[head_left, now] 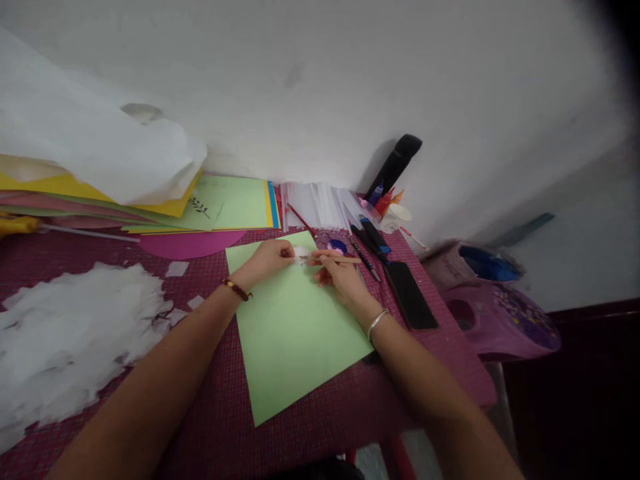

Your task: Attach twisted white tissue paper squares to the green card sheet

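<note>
A sheet of light green paper [295,333] lies at a slant on the table. Near its top edge is a small white piece [302,253], between the fingertips of both hands. My left hand [273,259] touches the white piece from the left with its fingers pinched together; whether it grips it is too small to tell. My right hand [340,275] holds a thin wooden stick [345,260], whose left end meets the white piece. A brown bracelet is on the left wrist, a silver bangle on the right.
White paper squares [75,340] are heaped at the left. Coloured sheets [235,200] lie at the back, beside clear plastic strips [320,205]. A black phone [411,295], pens and small paint bottles [384,201] stand or lie at the right. A pink container [500,320] is beyond the table's right edge.
</note>
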The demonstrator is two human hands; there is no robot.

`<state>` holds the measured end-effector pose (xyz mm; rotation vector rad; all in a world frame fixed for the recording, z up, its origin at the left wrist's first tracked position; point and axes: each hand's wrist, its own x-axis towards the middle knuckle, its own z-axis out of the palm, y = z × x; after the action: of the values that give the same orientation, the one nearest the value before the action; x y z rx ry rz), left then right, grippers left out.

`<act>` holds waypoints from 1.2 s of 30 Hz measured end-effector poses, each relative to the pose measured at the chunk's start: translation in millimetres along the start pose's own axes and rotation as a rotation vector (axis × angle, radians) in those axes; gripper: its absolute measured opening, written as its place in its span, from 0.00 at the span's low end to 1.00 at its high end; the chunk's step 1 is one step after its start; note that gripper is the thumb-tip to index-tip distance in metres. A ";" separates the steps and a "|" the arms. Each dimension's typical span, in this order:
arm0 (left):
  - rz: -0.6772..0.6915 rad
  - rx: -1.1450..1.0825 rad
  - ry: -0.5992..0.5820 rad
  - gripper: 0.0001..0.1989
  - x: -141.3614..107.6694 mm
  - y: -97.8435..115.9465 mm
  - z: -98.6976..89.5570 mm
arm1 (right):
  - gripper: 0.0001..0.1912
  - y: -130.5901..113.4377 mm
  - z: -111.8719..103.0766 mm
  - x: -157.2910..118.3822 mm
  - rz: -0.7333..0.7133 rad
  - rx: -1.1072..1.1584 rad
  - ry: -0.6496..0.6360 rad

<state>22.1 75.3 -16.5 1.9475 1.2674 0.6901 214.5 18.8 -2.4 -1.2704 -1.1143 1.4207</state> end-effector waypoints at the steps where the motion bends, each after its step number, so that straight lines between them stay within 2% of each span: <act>1: -0.002 0.000 0.013 0.03 0.8 -0.6 1.5 | 0.13 -1.3 0.7 -1.8 -0.024 -0.016 0.020; 4: -0.016 -0.021 0.030 0.03 1.2 0.0 2.6 | 0.08 -6.7 3.3 -9.2 -0.171 -0.146 0.046; 8: -0.026 -0.028 0.031 0.02 -0.3 4.2 1.6 | 0.07 -11.5 3.4 -16.8 -0.337 -0.315 0.028; 10: -0.027 -0.013 0.037 0.02 -0.3 5.3 1.8 | 0.08 -10.2 2.2 -17.1 -0.364 -0.351 0.034; 15: -0.012 0.031 0.054 0.02 3.3 1.1 4.5 | 0.09 0.8 1.6 -12.6 -0.397 -0.555 -0.113; 19: 0.012 0.011 0.040 0.02 4.3 -2.6 3.0 | 0.11 6.9 2.8 -10.5 -0.435 -0.683 -0.105; 25: 0.019 -0.134 0.018 0.06 -0.5 -0.6 -5.4 | 0.11 6.5 4.4 -10.8 -0.501 -0.745 -0.103; 32: -0.017 -0.130 0.137 0.06 -0.9 1.1 -3.5 | 0.11 9.5 4.2 -11.2 -0.663 -0.896 -0.118; 36: -0.046 -0.128 0.212 0.05 -0.5 1.3 -1.0 | 0.14 5.1 11.2 -20.7 -0.704 -1.242 -0.195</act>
<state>21.8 74.8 -14.8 1.7721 1.3550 0.9509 204.5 -3.1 -2.9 -1.2522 -2.4472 0.2142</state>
